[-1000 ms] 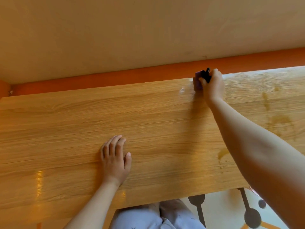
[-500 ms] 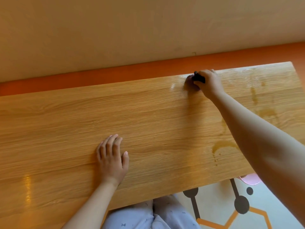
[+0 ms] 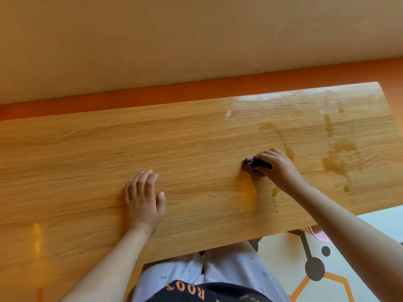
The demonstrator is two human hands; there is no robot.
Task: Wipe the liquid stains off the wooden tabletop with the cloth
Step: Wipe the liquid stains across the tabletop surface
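My right hand (image 3: 275, 167) grips a small purple and black cloth (image 3: 250, 166) and presses it on the wooden tabletop (image 3: 87, 153), right of centre. Brown liquid stains (image 3: 337, 158) spread over the right part of the top. A curved streak (image 3: 274, 132) lies just beyond the cloth, and a wet smear (image 3: 245, 188) lies just in front of it. My left hand (image 3: 142, 198) lies flat on the wood near the middle, fingers straight and together.
The table's far edge meets an orange strip (image 3: 152, 94) below a beige wall. Its right end (image 3: 390, 118) is in view. Below the near edge are my light trousers (image 3: 218, 271) and a patterned floor (image 3: 316, 269).
My right hand has pulled the cloth from the far edge toward me, to the middle depth of the tabletop. A wet streak now shows behind it. My left hand stays flat.
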